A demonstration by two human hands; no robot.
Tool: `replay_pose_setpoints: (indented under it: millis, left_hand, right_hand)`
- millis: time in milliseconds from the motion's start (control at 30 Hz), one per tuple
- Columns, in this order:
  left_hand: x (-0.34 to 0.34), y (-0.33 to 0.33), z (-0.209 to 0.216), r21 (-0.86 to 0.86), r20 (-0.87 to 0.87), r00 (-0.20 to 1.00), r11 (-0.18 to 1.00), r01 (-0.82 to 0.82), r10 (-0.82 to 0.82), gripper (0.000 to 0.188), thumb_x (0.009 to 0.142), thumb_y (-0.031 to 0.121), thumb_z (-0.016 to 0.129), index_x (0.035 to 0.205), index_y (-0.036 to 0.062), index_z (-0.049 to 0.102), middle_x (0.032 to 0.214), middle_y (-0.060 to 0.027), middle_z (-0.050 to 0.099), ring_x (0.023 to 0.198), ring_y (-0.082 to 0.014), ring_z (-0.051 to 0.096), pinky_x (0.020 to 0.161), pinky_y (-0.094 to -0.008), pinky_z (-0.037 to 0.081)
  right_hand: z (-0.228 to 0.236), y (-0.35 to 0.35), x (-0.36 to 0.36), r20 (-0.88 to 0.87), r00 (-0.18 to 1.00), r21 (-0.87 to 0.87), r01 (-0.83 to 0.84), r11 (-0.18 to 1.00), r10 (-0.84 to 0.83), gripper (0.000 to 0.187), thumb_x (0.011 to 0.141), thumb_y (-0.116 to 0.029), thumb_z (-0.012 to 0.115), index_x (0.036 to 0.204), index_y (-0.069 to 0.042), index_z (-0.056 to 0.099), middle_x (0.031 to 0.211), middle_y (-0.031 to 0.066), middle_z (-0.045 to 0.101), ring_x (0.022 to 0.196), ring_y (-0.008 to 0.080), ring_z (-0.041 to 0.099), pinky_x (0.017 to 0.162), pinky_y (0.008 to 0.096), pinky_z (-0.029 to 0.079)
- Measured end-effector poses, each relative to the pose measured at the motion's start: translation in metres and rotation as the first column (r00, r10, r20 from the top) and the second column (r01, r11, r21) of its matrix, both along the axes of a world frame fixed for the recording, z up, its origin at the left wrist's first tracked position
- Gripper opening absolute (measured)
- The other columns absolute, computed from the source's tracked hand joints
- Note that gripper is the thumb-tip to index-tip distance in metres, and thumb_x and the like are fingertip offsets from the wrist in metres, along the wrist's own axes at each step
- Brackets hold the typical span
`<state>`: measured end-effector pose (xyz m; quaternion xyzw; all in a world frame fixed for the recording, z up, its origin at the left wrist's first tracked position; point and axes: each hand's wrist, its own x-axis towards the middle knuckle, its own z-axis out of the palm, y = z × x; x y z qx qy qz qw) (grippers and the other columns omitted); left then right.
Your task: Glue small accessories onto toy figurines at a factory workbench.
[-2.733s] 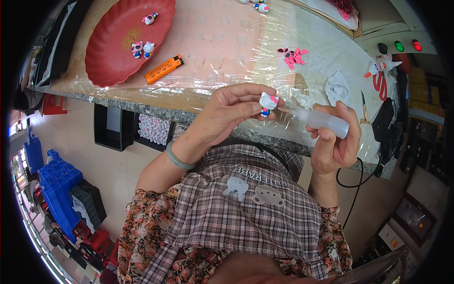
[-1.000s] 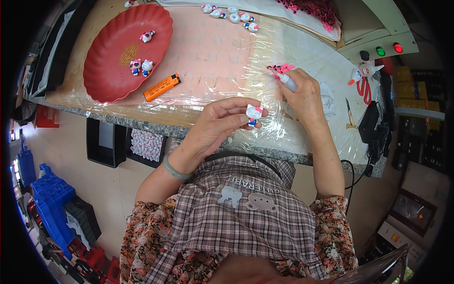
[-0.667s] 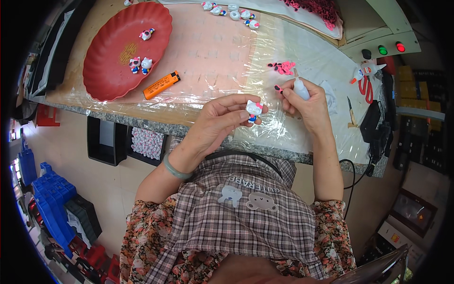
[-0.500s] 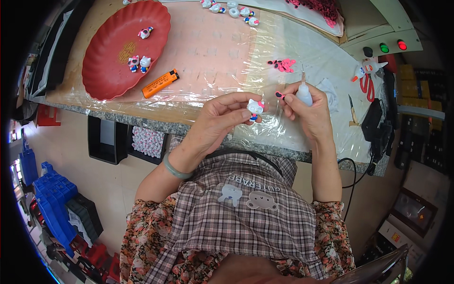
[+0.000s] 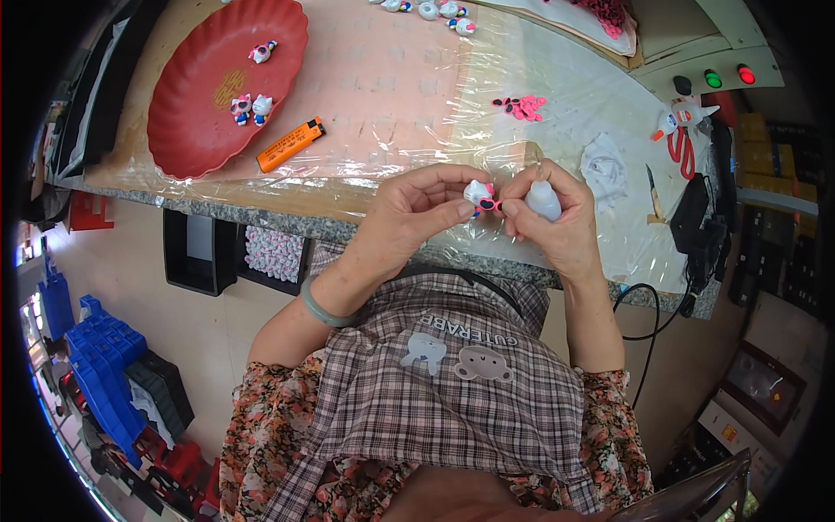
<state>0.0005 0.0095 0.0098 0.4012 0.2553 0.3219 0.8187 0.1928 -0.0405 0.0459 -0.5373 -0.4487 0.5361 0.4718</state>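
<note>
My left hand (image 5: 407, 209) pinches a small white cat figurine (image 5: 475, 190) with a pink bow and blue clothes between thumb and fingertips. Closed around a translucent squeeze bottle (image 5: 544, 202) with a thin needle tip pointing away from me, my right hand (image 5: 572, 228) also pinches tiny pink sunglasses (image 5: 490, 205) with black lenses. The sunglasses are at the figurine's face; whether they touch it I cannot tell. A pile of similar pink and black pieces (image 5: 524, 108) lies on the plastic-covered table beyond my hands.
A red scalloped plate (image 5: 187, 130) with several figurines stands at left, beside an orange lighter (image 5: 290, 145). More figurines (image 5: 450, 10) lie at the far edge. At right are a crumpled white cloth (image 5: 604, 170), a knife (image 5: 654, 196), red-handled scissors (image 5: 684, 157) and a black cable (image 5: 648, 344).
My right hand has moved left, bringing the sunglasses from beside the figurine to its face. The bottle came along, and my left hand still holds the figurine.
</note>
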Motion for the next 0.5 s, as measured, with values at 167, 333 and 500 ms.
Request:
replay_pose_setpoints:
  millis: [167, 333, 500]
  left_hand:
    - [0.0008, -0.0006, 0.0009, 0.036, -0.034, 0.999, 0.999, 0.006, -0.005, 0.032, 0.088, -0.001, 0.062, 0.120, -0.0020, 0.058, 0.110, -0.0091, 0.065, 0.099, -0.0127, 0.061, 0.089, -0.0257, 0.050]
    - [0.0018, -0.0027, 0.0001, 0.054, -0.059, 0.998, 0.999, 0.005, -0.002, 0.032, 0.088, -0.001, 0.062, 0.120, -0.0021, 0.058, 0.109, -0.0091, 0.065, 0.098, -0.0121, 0.061, 0.088, -0.0252, 0.050]
    - [0.0034, -0.0073, 0.0019, 0.083, -0.034, 0.999, 0.997, -0.009, 0.012, 0.032, 0.088, 0.000, 0.063, 0.120, -0.0024, 0.058, 0.109, -0.0085, 0.065, 0.098, -0.0111, 0.061, 0.086, -0.0243, 0.051]
  right_hand:
    - [-0.0052, -0.0011, -0.0022, 0.089, 0.996, 0.018, 0.019, 1.000, -0.021, 0.008, 0.079, 0.000, 0.067, 0.082, -0.003, 0.061, 0.075, 0.0001, 0.062, 0.065, 0.0050, 0.055, 0.059, 0.0212, 0.046]
    - [-0.0056, -0.0018, -0.0036, 0.200, 0.980, 0.049, 0.016, 0.999, -0.025, 0.008, 0.078, -0.002, 0.068, 0.081, -0.003, 0.060, 0.075, 0.0004, 0.063, 0.068, 0.0066, 0.057, 0.063, 0.0231, 0.047]
    - [-0.0059, -0.0054, -0.0079, 0.389, 0.918, 0.107, 0.041, 0.993, -0.080, 0.011, 0.076, 0.003, 0.067, 0.082, -0.003, 0.059, 0.076, -0.0014, 0.061, 0.069, 0.0057, 0.055, 0.062, 0.0210, 0.045]
